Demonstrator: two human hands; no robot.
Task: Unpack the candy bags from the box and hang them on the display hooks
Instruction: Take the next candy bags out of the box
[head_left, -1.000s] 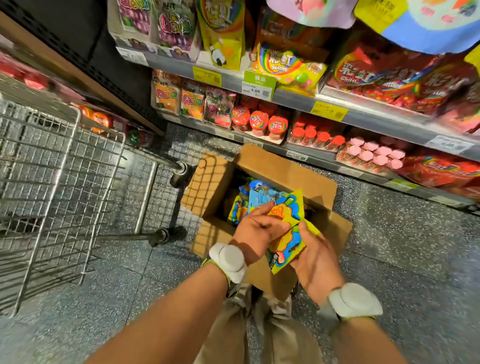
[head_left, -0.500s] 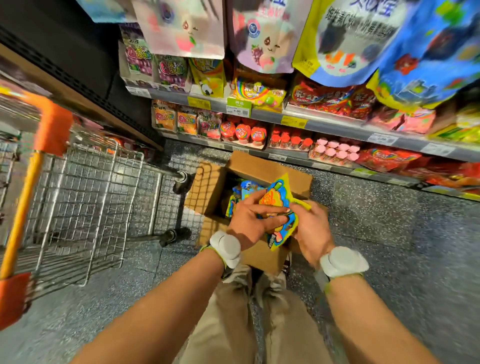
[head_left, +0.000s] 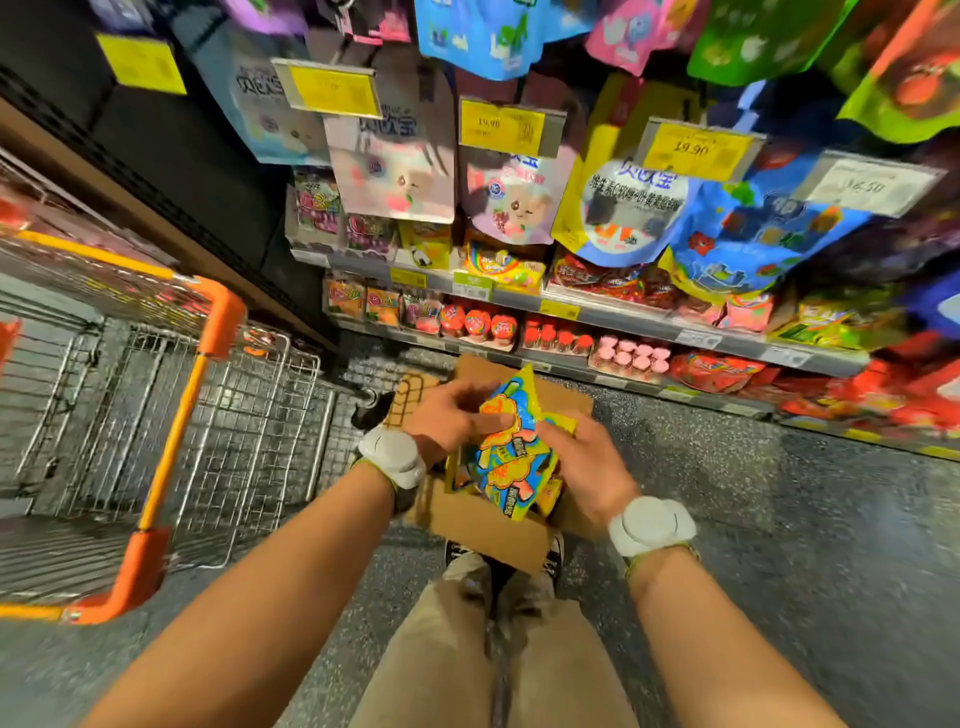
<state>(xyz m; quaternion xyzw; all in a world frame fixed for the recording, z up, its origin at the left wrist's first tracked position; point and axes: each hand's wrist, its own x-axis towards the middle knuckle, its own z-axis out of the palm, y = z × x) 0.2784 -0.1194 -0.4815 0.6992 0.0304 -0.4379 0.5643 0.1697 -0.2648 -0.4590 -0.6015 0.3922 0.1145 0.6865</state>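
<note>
Yellow-blue candy bags (head_left: 511, 457) tilted at frame centre, above open cardboard box (head_left: 483, 525) on floor.

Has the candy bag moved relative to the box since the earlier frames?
Yes. The candy bag now sits nearer the box's near flap, toward the person.

Both bare forearms reach forward to the frame's centre, each wrist banded. The left hand (head_left: 452, 421) and right hand (head_left: 587, 462) sit close together, fingers curled, pinching a candy bag (head_left: 511, 457).
</note>
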